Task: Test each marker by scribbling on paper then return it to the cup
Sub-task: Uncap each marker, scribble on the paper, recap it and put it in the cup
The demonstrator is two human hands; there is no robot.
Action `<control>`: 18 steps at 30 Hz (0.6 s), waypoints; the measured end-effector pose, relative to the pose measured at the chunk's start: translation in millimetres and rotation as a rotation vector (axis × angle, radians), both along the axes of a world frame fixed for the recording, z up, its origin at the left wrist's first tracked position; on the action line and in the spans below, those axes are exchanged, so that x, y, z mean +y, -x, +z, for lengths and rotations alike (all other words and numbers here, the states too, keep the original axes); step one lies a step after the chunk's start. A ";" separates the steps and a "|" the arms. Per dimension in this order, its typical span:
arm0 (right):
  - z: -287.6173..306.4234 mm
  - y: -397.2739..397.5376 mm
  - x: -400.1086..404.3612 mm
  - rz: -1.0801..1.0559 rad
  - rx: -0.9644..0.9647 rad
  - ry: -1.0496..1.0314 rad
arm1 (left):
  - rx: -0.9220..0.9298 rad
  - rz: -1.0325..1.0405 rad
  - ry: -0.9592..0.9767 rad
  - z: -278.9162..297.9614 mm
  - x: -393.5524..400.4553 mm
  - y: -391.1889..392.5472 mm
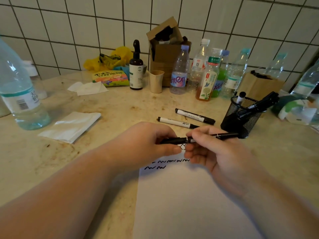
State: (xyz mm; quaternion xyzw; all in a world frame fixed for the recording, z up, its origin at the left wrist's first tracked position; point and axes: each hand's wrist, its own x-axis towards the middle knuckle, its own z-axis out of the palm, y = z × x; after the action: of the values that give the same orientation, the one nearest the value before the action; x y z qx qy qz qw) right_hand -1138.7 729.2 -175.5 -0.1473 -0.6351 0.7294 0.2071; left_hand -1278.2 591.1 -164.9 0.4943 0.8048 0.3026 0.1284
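Observation:
A thin black marker lies level between both hands above the top edge of the white paper. My left hand grips its left end, likely the cap, and my right hand grips the barrel. Black zigzag scribbles run across the top of the paper. Two white-barrelled markers lie on the counter just beyond my hands. The black mesh cup stands at the right with a few markers in it.
Several plastic bottles, a brown pump bottle, a paper cup and cardboard boxes line the tiled wall. A large water bottle stands far left, with folded tissues beside it.

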 end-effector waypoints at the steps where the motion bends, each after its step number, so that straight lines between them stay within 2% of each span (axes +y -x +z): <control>1: 0.4 0.2 -1.5 0.001 0.004 0.011 | -0.015 -0.004 -0.021 0.1 0.1 -0.2; 8: 2.1 5.6 -0.7 -0.085 -0.037 0.096 | 0.001 0.012 -0.111 1.9 -0.9 -4.4; 13: 3.2 2.7 2.7 -0.084 -0.045 0.069 | 0.004 -0.055 -0.006 7.9 -2.2 -6.3; 18: 0.2 -0.3 -0.2 -0.039 0.057 -0.078 | -0.143 -0.194 0.095 13.3 -8.0 -0.5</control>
State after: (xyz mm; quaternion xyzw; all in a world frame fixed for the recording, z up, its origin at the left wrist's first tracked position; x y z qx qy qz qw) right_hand -1138.4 729.0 -175.3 -0.1305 -0.6540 0.7037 0.2449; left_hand -1277.6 583.1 -151.6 0.5404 0.7554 0.2847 0.2375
